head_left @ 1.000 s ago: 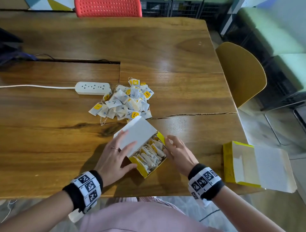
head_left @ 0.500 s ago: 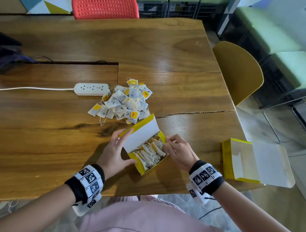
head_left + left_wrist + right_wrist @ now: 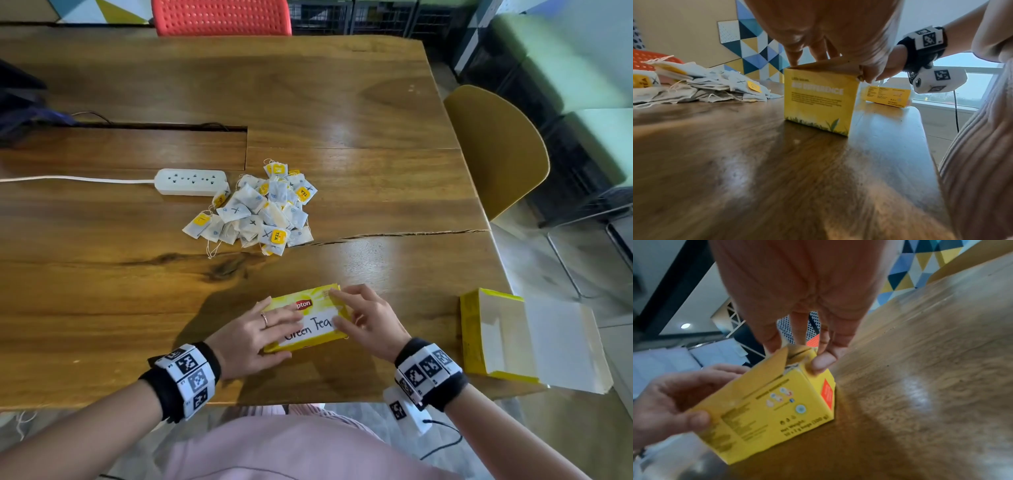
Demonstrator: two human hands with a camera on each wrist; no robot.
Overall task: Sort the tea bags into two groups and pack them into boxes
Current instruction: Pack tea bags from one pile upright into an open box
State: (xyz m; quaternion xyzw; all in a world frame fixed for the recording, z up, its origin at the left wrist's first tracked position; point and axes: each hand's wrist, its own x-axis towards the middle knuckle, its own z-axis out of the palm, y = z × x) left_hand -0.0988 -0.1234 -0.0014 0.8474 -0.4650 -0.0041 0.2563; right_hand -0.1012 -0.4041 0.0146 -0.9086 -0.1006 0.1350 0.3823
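Right hand fingertips on yellow tea box lid; left hand grips box end.

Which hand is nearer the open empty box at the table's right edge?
Right. The right hand is on the Green Tea box's right end, toward the open box; the left hand is on its far end.
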